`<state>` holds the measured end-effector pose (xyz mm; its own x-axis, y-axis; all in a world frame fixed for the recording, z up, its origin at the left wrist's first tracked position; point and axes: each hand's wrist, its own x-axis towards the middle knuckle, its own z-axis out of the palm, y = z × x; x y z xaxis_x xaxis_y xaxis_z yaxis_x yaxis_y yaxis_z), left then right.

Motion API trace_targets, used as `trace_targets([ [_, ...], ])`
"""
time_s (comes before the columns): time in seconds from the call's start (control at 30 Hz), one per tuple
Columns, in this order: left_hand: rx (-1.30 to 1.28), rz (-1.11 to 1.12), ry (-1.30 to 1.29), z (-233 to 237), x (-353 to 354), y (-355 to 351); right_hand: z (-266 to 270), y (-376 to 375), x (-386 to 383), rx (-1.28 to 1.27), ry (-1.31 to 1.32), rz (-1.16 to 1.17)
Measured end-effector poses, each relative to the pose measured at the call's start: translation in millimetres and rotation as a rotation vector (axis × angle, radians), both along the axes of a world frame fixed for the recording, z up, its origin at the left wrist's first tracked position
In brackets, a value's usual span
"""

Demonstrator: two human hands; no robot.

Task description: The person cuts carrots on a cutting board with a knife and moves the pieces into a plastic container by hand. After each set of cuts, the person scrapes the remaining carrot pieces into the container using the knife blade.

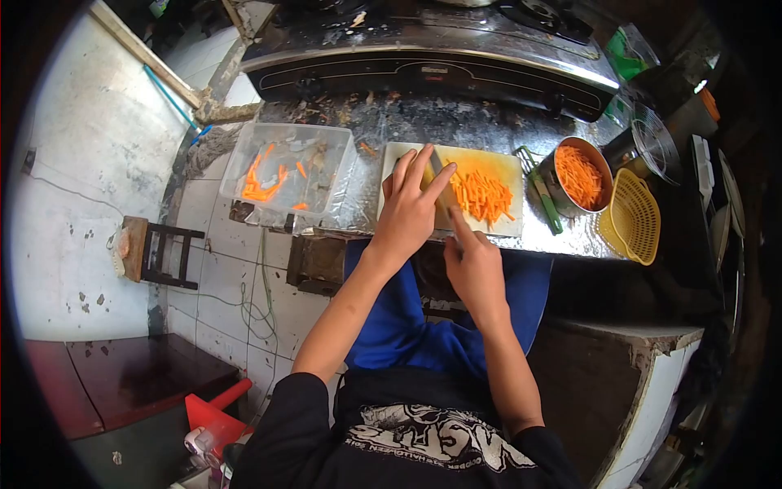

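My right hand (475, 265) is wrapped round the handle of a knife (441, 173), its blade lying over the chopping board (511, 226). My left hand (409, 204) is on the board's left part, fingers stretched out and apart, thumb and index finger beside or touching the blade. Anything under the left palm is hidden. To the right of the blade lies a pile of carrot strips (482, 197) on the yellow-stained board.
Left of the board stands a clear plastic tub (332, 186) with some carrot pieces. On the right are a green-handled peeler (544, 200), a metal pot (555, 177) of shredded carrot and a yellow basket (634, 213). A stove (432, 72) stands behind.
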<state>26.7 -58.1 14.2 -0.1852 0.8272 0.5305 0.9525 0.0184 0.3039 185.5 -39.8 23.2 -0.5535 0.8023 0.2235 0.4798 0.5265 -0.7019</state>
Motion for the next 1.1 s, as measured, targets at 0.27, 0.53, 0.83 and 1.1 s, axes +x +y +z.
trace_targets([
  [0.27, -0.012, 0.434, -0.078, 60, -148, -69, 17, -3, 20, -0.358, 0.131, -0.058],
  [0.53, -0.563, 0.275, -0.129, 39, -235, -72, 33, -3, 18, -0.464, 0.199, -0.083],
  [0.83, -0.509, 0.093, 0.110, 30, -233, -60, 33, -3, 26, -0.461, 0.166, -0.066],
  [1.1, -0.695, 0.182, 0.137, 45, -226, -51, 34, -3, 31, -0.481, 0.192, -0.078],
])
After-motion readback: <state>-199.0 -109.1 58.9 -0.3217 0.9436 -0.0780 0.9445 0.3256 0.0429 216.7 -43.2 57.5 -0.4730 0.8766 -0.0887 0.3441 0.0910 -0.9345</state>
